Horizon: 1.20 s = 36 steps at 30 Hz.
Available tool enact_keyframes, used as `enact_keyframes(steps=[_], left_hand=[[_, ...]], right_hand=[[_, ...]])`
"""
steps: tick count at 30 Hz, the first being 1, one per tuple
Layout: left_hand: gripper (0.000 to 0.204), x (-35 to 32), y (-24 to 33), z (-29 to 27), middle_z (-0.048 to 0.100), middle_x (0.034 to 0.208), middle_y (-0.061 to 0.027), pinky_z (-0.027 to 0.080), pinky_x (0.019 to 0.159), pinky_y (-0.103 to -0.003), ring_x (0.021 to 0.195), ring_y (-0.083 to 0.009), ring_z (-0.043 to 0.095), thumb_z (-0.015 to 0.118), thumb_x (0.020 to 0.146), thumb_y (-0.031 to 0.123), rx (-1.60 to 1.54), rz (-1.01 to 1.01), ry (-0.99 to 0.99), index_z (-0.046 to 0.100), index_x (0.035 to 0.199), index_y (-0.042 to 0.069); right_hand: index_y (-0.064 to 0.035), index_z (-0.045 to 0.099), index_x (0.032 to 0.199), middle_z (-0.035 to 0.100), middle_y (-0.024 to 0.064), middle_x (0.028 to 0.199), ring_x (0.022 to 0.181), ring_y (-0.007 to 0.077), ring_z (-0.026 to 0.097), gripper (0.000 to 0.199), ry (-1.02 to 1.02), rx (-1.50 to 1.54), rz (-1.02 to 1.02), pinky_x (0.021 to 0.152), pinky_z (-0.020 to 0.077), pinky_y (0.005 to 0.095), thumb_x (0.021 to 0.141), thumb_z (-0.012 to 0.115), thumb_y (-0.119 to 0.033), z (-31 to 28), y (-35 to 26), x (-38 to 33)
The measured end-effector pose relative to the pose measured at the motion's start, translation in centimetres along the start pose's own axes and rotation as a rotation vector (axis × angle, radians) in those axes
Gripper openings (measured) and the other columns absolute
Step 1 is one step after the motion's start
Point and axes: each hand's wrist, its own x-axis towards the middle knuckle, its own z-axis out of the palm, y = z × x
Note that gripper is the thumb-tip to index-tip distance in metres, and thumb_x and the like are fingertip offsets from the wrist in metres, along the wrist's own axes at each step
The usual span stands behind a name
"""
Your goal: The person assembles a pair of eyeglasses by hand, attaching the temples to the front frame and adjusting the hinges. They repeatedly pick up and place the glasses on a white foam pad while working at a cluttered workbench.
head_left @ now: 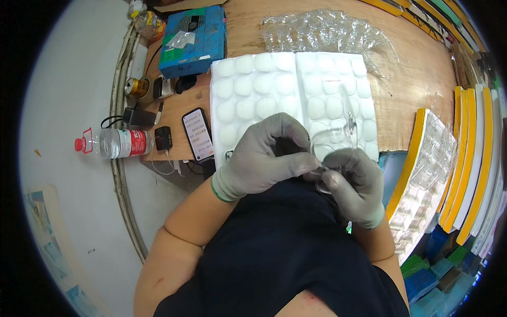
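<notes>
Left hand and right hand pinch clear glasses, which extend beyond their grip.

Water bottle: the red-and-white label carries large white characters on its red field. Phone: the lit screen displays several rows of small characters on a pale ground. Blue box: the near side bears dark markings, too small to read. Drink can: dark print appears on the gold body; the characters are not legible.
</notes>
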Motion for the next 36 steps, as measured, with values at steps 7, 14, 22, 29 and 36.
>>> enact_keyframes(steps=[7, 14, 22, 29, 36], left_hand=[[0.023, -1.7, 1.0, 0.5, 0.066, 0.092, -0.0075, 0.049, 0.065, -0.026, 0.072, -0.0117, 0.060, 0.077, 0.090, 0.016, -0.094, -0.155, -0.088, 0.065, 0.103, 0.000], [0.017, -2.1, 1.3, 1.6, 0.061, 0.092, -0.0026, 0.045, 0.069, -0.026, 0.078, -0.0093, 0.055, 0.071, 0.094, 0.016, 0.291, 0.003, -0.153, 0.063, 0.103, 0.003], [0.014, -1.3, 0.7, 1.1, 0.063, 0.079, -0.0086, 0.045, 0.062, -0.029, 0.068, -0.0169, 0.058, 0.072, 0.090, 0.012, 0.735, 0.311, -0.120, 0.068, 0.099, 0.003], [0.015, -1.6, 2.0, 1.6, 0.063, 0.074, -0.0096, 0.046, 0.057, -0.031, 0.062, -0.0196, 0.060, 0.074, 0.087, 0.012, 0.804, 0.381, -0.115, 0.069, 0.098, 0.002], [0.020, -1.0, 1.6, 1.4, 0.066, 0.075, -0.0090, 0.049, 0.059, -0.031, 0.064, -0.0205, 0.064, 0.074, 0.088, 0.014, 0.798, 0.381, -0.079, 0.071, 0.102, 0.000]], right_hand=[[0.0046, 0.068, 0.103, 0.074, 0.0116, 0.091, 0.081, 0.0132, 0.067, 0.024, -0.199, 0.144, 0.262, 0.074, 0.0534, 0.0256, 0.101, 0.057, -0.016, -0.8, -0.6, -1.0], [0.0044, 0.064, 0.102, 0.069, 0.0098, 0.089, 0.083, 0.0130, 0.064, 0.022, -0.175, 0.122, 0.273, 0.075, 0.0513, 0.0288, 0.101, 0.052, -0.014, -1.2, 0.3, -2.5], [0.0054, 0.067, 0.098, 0.069, 0.0108, 0.070, 0.062, 0.0175, 0.068, 0.018, -0.048, -0.240, -0.009, 0.061, 0.0533, 0.0292, 0.095, 0.056, -0.008, -0.7, 0.2, -2.1], [0.0039, 0.070, 0.098, 0.072, 0.0128, 0.074, 0.067, 0.0188, 0.073, 0.013, -0.138, -0.359, -0.013, 0.064, 0.0554, 0.0280, 0.088, 0.063, -0.002, -1.3, -1.0, -1.1], [0.0036, 0.068, 0.093, 0.072, 0.0116, 0.071, 0.064, 0.0173, 0.071, 0.010, 0.040, -0.219, 0.071, 0.062, 0.0550, 0.0271, 0.090, 0.062, -0.003, -0.3, -0.7, -1.5]])
